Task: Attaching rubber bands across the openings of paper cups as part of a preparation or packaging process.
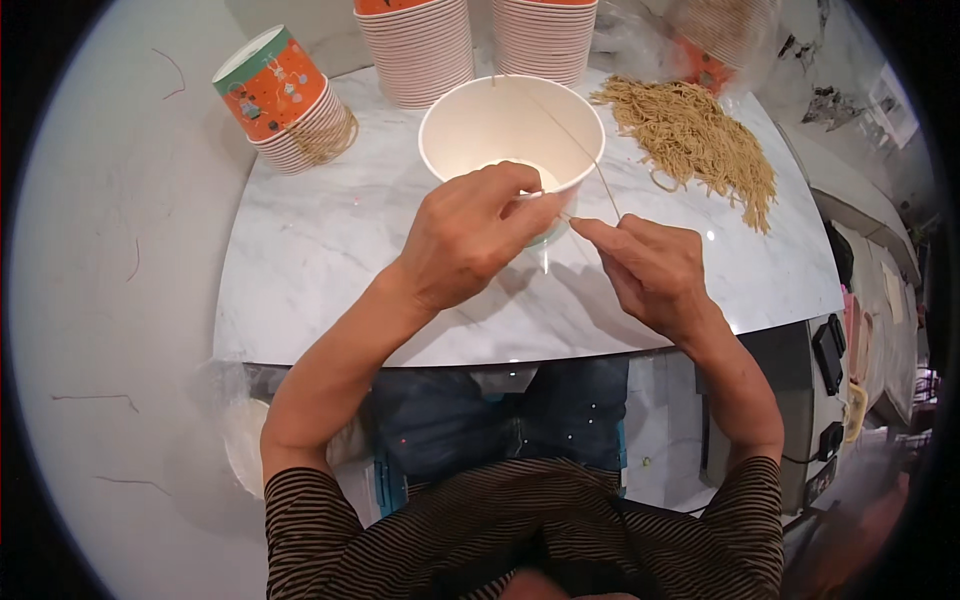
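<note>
A white paper bucket (470, 125) stands on the table in front of me, its mouth tilted toward me. My left hand (475, 235) pinches the near side of its rim, fingers inside the mouth and thumb at the edge. A thin tan cord (607, 187) crosses the bucket's mouth and runs down to my right hand (655, 265). That hand is closed on the cord, its thumb and forefinger close to the left thumb near the rim. A short bit of cord shows between the two hands. The exact spot where it meets the rim is hidden by my fingers.
A loose pile of tan cords (700, 145) lies at the right. Orange-and-green nested buckets (268, 90) with cord loops lean at the left. Two tall bucket stacks (418, 50) stand at the back. A plastic-wrapped stack (725, 35) is at the back right. The marble-patterned table (330, 290) has a curved front edge.
</note>
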